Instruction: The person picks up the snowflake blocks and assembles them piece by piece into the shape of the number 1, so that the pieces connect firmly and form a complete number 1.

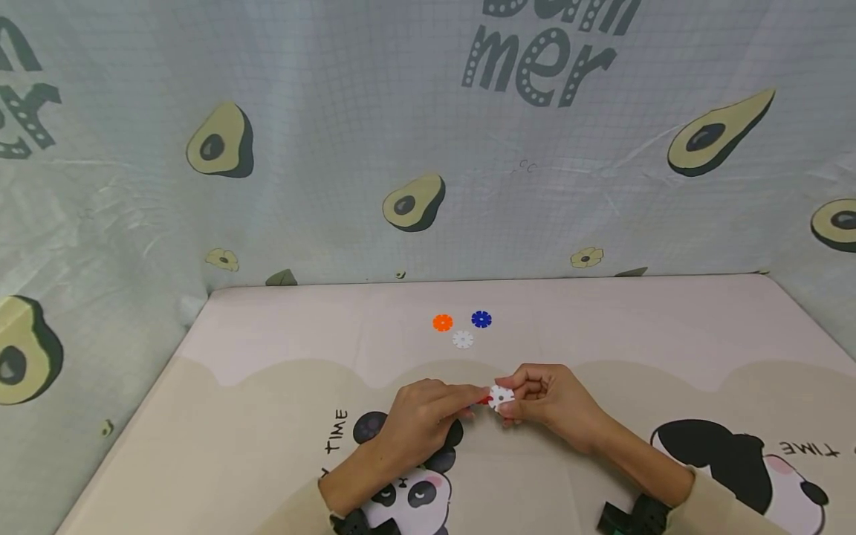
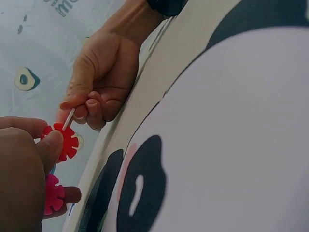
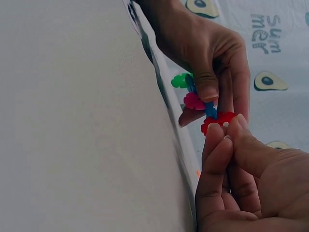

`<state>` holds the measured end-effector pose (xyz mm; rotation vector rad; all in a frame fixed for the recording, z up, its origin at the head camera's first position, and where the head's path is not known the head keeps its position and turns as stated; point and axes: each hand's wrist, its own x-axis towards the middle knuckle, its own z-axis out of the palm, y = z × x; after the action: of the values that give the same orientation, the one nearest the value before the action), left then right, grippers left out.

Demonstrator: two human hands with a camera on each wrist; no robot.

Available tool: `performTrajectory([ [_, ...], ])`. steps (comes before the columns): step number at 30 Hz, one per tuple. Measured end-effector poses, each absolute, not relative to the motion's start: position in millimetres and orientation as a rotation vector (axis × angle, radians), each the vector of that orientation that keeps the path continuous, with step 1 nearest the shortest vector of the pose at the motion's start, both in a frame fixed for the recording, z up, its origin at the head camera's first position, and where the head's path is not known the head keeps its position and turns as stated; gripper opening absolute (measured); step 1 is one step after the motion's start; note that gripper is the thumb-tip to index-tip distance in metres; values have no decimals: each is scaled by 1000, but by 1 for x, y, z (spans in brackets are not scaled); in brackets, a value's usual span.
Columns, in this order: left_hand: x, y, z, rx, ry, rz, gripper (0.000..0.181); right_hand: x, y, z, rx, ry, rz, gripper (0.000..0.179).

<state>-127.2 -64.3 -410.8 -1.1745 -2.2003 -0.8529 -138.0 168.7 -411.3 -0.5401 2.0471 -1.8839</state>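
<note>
Over the middle of the table, my left hand (image 1: 420,417) pinches a red notched disc (image 2: 70,143) between thumb and fingers. That disc belongs to a short chain with a blue disc (image 3: 211,110), a pink disc (image 3: 194,101) and a green disc (image 3: 180,80), which trails under the left hand. My right hand (image 1: 558,405) pinches a white notched disc (image 1: 501,397) by its edge. Seen edge-on in the left wrist view, the white disc meets the red one, crosswise to it. Fingertips hide how deep their slots sit.
Farther back on the table (image 1: 301,327) lie three loose notched discs: orange (image 1: 443,322), blue (image 1: 481,319) and white (image 1: 463,339). A curtain printed with avocados (image 1: 414,202) hangs behind the table's back edge. Panda drawings (image 1: 408,498) decorate the table cover.
</note>
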Motion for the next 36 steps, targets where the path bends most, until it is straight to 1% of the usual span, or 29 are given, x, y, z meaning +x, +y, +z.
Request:
performTrajectory([
  [24,-127,-64,-409,-1181,-2208,-852,31,-138,169,-411,-536,2002,-1905,25],
  [31,-127,-62,-408,-1199,-2196,-835,29,-138,169,-411,-563,1972,-1920,28],
  [36,-128,-62,-408,-1195,-2194,-830,29,-138,169,-411,-547,1989,-1910,26],
])
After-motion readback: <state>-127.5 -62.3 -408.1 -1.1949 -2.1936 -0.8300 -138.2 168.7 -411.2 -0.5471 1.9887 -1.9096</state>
